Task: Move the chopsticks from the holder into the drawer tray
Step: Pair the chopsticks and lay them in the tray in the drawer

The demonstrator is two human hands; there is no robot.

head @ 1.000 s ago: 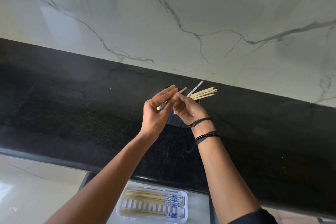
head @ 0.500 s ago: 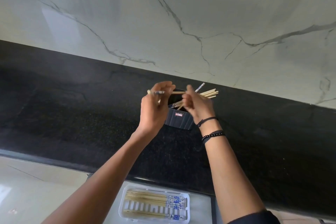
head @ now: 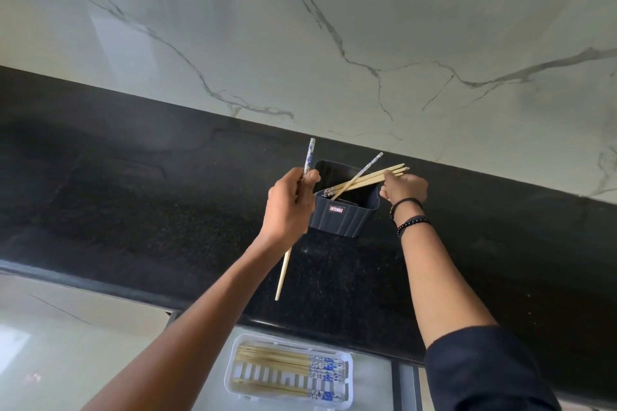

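A dark blue holder (head: pixel 340 215) stands on the black counter and holds several wooden chopsticks (head: pixel 364 178) that lean out to the right. My left hand (head: pixel 288 207) grips one chopstick (head: pixel 283 272) with a blue-and-white patterned end, held nearly upright just left of the holder. My right hand (head: pixel 405 188) is at the holder's right rim, its fingers pinching the upper ends of the leaning chopsticks. Below the counter edge, a white slotted drawer tray (head: pixel 347 389) holds several chopsticks lying side by side.
The black stone counter (head: pixel 133 210) runs across the view, backed by a white marble wall (head: pixel 300 27). The open drawer (head: pixel 370 384) sits under the counter's front edge, with a pale cabinet front (head: pixel 66 344) to its left.
My left hand pulled one chopstick away from the holder and turned it from level to nearly upright. My right hand moved right to the ends of the leaning chopsticks.
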